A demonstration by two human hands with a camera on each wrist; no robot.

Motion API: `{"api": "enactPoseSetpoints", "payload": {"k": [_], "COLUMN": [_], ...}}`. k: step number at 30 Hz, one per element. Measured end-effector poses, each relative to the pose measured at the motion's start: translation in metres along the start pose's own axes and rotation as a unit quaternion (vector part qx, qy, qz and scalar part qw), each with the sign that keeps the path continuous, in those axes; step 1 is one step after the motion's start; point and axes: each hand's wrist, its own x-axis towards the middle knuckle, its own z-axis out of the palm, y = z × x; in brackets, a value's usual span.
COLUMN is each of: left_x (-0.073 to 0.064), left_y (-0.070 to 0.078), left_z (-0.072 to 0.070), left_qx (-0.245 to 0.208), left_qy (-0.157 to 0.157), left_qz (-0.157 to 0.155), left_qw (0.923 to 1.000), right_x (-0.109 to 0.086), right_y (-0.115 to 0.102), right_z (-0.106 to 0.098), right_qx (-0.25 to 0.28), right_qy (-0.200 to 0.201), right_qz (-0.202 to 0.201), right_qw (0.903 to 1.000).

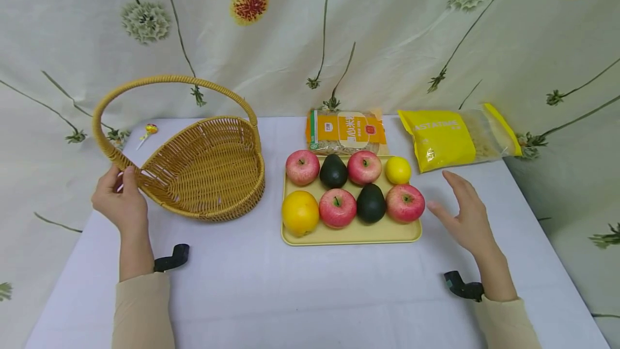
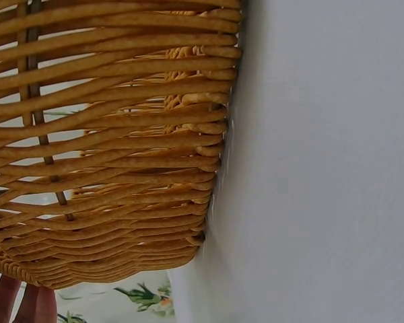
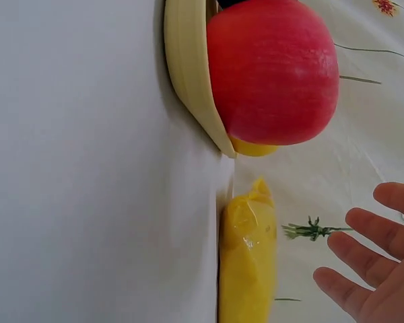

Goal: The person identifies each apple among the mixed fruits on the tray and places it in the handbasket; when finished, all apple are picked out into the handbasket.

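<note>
At the left of the head view, my left hand [image 1: 123,198] grips the wicker basket [image 1: 213,176] at the base of its arched handle. The left wrist view shows the basket's woven side [image 2: 108,148] close up, with fingers [image 2: 37,303] at its lower left corner. The inside of the basket shows only bare weave. My right hand [image 1: 465,214] hovers just right of the nearest apple [image 1: 406,203], fingers spread and holding nothing. That apple lies on a pale yellow tray [image 1: 349,238] with more apples, two avocados [image 1: 371,203], an orange [image 1: 300,213] and a lemon [image 1: 398,170].
Behind the tray lies an orange-labelled bag of grain [image 1: 346,131]. A yellow package [image 1: 457,136] sits at the back right. A lollipop [image 1: 151,129] lies behind the basket at the left. A floral cloth [image 1: 290,42] hangs along the table's back edge.
</note>
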Motion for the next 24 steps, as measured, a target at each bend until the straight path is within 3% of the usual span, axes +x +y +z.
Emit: {"api": "enactPoseSetpoints", "payload": {"k": [8,24], "left_x": [-0.002,0.000], "left_y": [0.001,0.001], "left_z": [0.000,0.000], "left_qx": [0.001,-0.004], "left_qy": [0.003,0.001], "left_qz": [0.003,-0.013], "left_qw": [1.0000,0.9999], "right_x": [-0.001,-0.004], "right_y": [-0.004,-0.009], "right_z": [0.011,0.027], "right_qx": [0.012,0.042], "right_qy": [-0.025,-0.054], "right_qz": [-0.024,-0.024], "right_qw": [0.9993,0.9974]}}
